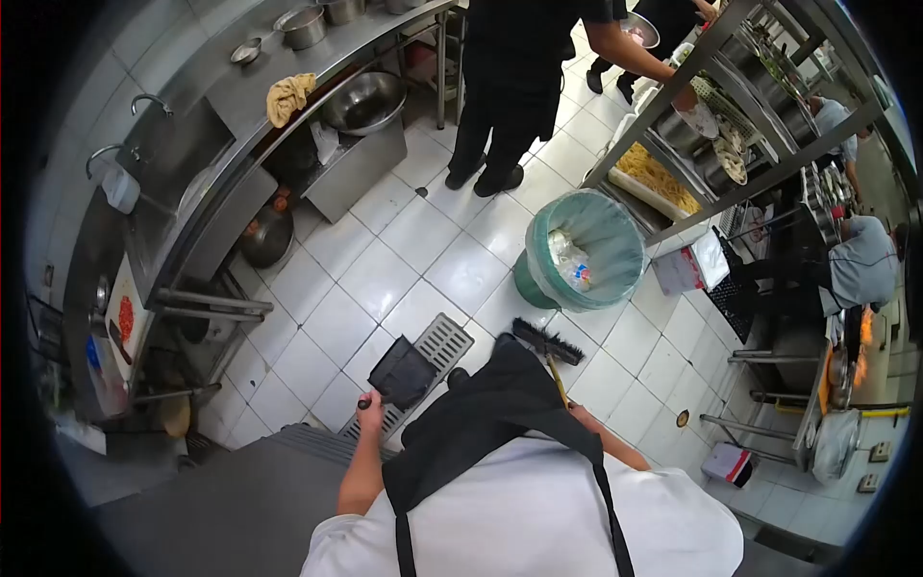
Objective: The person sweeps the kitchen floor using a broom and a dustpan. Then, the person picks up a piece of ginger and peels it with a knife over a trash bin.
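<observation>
My left hand [369, 412] is closed around the dark handle of a black dustpan [404, 371], held out ahead of me over a slotted floor drain grate [444, 344]. On the other side, my right hand [583, 417] grips the yellow stick of a broom [548, 341], partly hidden by my black apron [481, 413]. The broom's dark bristle head is low over the white tiles, just in front of a green trash bin [534, 279]. A clear liner covers the bin's rim, and crumpled plastic lies inside.
A steel sink counter [207, 125] runs along the left, with a metal bowl [365, 103] beneath it. A person in black [514, 77] stands ahead, reaching into a steel rack [663, 125]. Other people work at right, near a flame [865, 337].
</observation>
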A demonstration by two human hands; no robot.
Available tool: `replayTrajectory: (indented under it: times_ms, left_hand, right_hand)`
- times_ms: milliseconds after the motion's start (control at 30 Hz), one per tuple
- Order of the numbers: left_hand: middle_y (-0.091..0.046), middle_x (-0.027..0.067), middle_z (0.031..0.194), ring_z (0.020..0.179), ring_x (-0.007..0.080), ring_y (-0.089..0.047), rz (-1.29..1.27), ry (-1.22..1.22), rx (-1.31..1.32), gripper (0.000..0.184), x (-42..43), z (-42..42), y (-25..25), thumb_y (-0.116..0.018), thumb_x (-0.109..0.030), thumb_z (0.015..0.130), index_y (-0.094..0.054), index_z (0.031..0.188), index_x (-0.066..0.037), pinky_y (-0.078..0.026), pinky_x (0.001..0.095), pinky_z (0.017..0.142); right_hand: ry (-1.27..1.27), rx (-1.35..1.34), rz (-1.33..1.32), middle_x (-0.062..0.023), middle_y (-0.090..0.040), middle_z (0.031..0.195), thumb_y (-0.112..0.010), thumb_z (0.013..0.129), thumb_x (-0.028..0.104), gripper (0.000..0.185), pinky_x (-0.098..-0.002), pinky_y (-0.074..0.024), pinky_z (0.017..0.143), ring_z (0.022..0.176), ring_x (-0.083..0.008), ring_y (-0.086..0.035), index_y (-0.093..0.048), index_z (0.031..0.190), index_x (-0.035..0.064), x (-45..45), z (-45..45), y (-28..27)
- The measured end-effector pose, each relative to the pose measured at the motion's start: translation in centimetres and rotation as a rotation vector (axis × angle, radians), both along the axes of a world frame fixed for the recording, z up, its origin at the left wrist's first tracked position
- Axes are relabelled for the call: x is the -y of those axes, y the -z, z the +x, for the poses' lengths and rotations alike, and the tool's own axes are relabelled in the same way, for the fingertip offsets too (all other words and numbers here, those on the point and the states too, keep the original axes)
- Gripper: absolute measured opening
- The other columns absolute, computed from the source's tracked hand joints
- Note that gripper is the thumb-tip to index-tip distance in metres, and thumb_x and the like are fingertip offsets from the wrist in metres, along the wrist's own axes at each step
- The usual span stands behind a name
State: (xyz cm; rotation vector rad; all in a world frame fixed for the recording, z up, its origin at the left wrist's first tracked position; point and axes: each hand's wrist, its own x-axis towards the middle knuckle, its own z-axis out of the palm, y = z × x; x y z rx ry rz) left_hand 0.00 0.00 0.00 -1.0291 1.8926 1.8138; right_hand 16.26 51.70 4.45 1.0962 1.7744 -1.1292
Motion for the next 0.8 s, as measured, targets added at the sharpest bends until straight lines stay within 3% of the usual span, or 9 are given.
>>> replayTrajectory:
  times_ms: [67, 167, 267, 367, 400, 500, 600, 700, 800]
  left_hand:
    - [-0.048, -0.0010, 0.068, 0.055, 0.0102, -0.045, 0.036, -0.017, 0.055, 0.025, -2.4, -0.1, -0.9, -0.061, -0.031, 0.090, -0.049, 0.082, -0.011, -0.037, 0.0248, 0.049]
    - [-0.047, -0.0008, 0.067, 0.052, 0.0106, -0.044, -0.012, -0.025, 0.100, 0.025, 0.2, -3.1, -3.2, -0.060, -0.031, 0.091, -0.049, 0.082, -0.011, -0.037, 0.0255, 0.046]
    - [-0.046, 0.0005, 0.064, 0.046, 0.0116, -0.044, -0.004, -0.011, 0.119, 0.023, -1.7, -5.1, -3.8, -0.059, -0.031, 0.092, -0.048, 0.087, -0.011, -0.036, 0.0275, 0.041]
    - [-0.048, 0.0028, 0.067, 0.045, 0.0145, -0.046, 0.012, -0.098, 0.106, 0.021, -2.1, -8.1, -5.5, -0.058, -0.031, 0.093, -0.047, 0.091, -0.013, -0.039, 0.0284, 0.039]
    - [-0.048, 0.0033, 0.068, 0.045, 0.0152, -0.047, -0.026, -0.169, 0.101, 0.021, -2.2, -9.1, -5.9, -0.058, -0.031, 0.094, -0.047, 0.092, -0.013, -0.040, 0.0289, 0.040]
    - [-0.053, 0.0081, 0.082, 0.054, 0.0223, -0.055, -0.033, -0.240, 0.143, 0.024, -0.8, -13.4, -7.5, -0.057, -0.037, 0.093, -0.045, 0.100, -0.017, -0.049, 0.0355, 0.048]
    - [-0.054, 0.0105, 0.100, 0.064, 0.0280, -0.058, -0.069, -0.212, 0.211, 0.031, 1.5, -17.0, -7.8, -0.057, -0.044, 0.092, -0.043, 0.104, -0.019, -0.053, 0.0425, 0.061]
    - [-0.053, 0.0092, 0.102, 0.066, 0.0280, -0.058, -0.062, -0.250, 0.224, 0.030, 1.3, -21.7, -8.8, -0.056, -0.044, 0.092, -0.043, 0.104, -0.020, -0.053, 0.0435, 0.062]
    - [-0.054, 0.0055, 0.094, 0.066, 0.0217, -0.056, -0.099, -0.230, 0.163, 0.025, -0.4, -26.9, -9.5, -0.057, -0.041, 0.093, -0.045, 0.098, -0.020, -0.050, 0.0370, 0.059]
  right_hand:
    - [0.020, -0.083, 0.055, -0.0205, -0.064, 0.109, -0.056, 0.074, 0.010, 0.067, -0.0343, -0.0520, 0.070, 0.087, -0.0252, -0.064, -0.042, 0.139, 0.0011, -0.8, -0.3, 0.2]
    - [0.056, -0.054, -0.048, -0.0154, -0.063, 0.115, -0.078, 0.071, 0.036, 0.088, -0.0314, -0.0470, 0.087, 0.102, -0.0205, -0.060, -0.039, 0.138, -0.0043, 2.9, -4.6, 0.4]
    - [0.172, -0.097, -0.135, -0.0170, -0.062, 0.116, -0.079, 0.068, 0.038, 0.092, -0.0313, -0.0467, 0.089, 0.103, -0.0213, -0.060, -0.039, 0.140, -0.0027, 2.3, -6.2, 3.9]
    - [0.087, -0.095, -0.087, -0.0193, -0.064, 0.107, -0.063, 0.079, 0.016, 0.066, -0.0336, -0.0526, 0.070, 0.084, -0.0246, -0.064, -0.042, 0.139, 0.0025, 4.4, -13.9, -5.0]
    - [0.107, -0.115, -0.107, -0.0187, -0.065, 0.103, -0.067, 0.077, 0.017, 0.069, -0.0343, -0.0525, 0.062, 0.076, -0.0236, -0.064, -0.041, 0.139, 0.0020, 4.3, -15.1, -4.3]
    - [0.146, -0.161, -0.194, -0.0149, -0.063, 0.115, -0.079, 0.070, 0.034, 0.086, -0.0318, -0.0468, 0.090, 0.102, -0.0214, -0.060, -0.041, 0.141, 0.0031, 3.9, -19.0, -2.3]
    - [0.028, -0.155, -0.198, -0.0145, -0.063, 0.115, -0.078, 0.071, 0.034, 0.085, -0.0318, -0.0470, 0.090, 0.102, -0.0213, -0.061, -0.040, 0.141, 0.0047, 3.2, -22.3, -0.8]
    - [0.050, -0.088, -0.213, -0.0144, -0.064, 0.115, -0.076, 0.073, 0.033, 0.083, -0.0314, -0.0459, 0.091, 0.103, -0.0221, -0.060, -0.040, 0.141, 0.0046, 2.8, -25.9, -3.2]
    - [0.030, -0.072, -0.181, -0.0151, -0.065, 0.110, -0.073, 0.076, 0.030, 0.077, -0.0323, -0.0510, 0.079, 0.091, -0.0229, -0.063, -0.040, 0.141, 0.0049, 2.4, -28.7, -4.8]
